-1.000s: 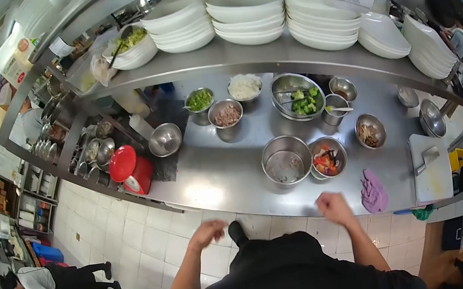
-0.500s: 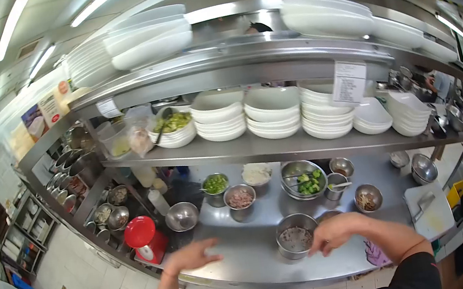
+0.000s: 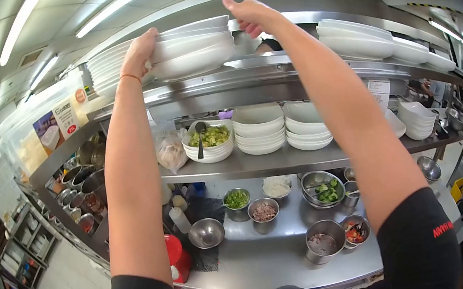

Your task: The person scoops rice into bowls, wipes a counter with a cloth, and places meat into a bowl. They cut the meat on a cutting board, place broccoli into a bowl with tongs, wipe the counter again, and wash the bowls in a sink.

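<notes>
Both my arms reach up to the top shelf, where a stack of white dishes (image 3: pixel 193 51) stands. My left hand (image 3: pixel 139 55) is against the left end of this stack, its fingers partly hidden and not visibly closed round a dish. Just past the right end, my right hand (image 3: pixel 253 15) is raised with the thumb up and apart from loosely curled fingers. Nothing shows in it, and a small gap seems to separate it from the dishes. Further white plates (image 3: pixel 108 70) stand left of my left hand.
The middle shelf holds stacked white bowls (image 3: pixel 259 131) and chopped green vegetables (image 3: pixel 212 136) with a spoon. On the steel counter (image 3: pixel 266 259) are a metal pot (image 3: pixel 325 241), a bowl of red and dark food (image 3: pixel 355 230), a broccoli bowl (image 3: pixel 327 191) and a red scale (image 3: pixel 178 257).
Both hands have risen from above the counter to the top shelf. My right hand has left the metal pot area. The view has tilted upward and shifted left.
</notes>
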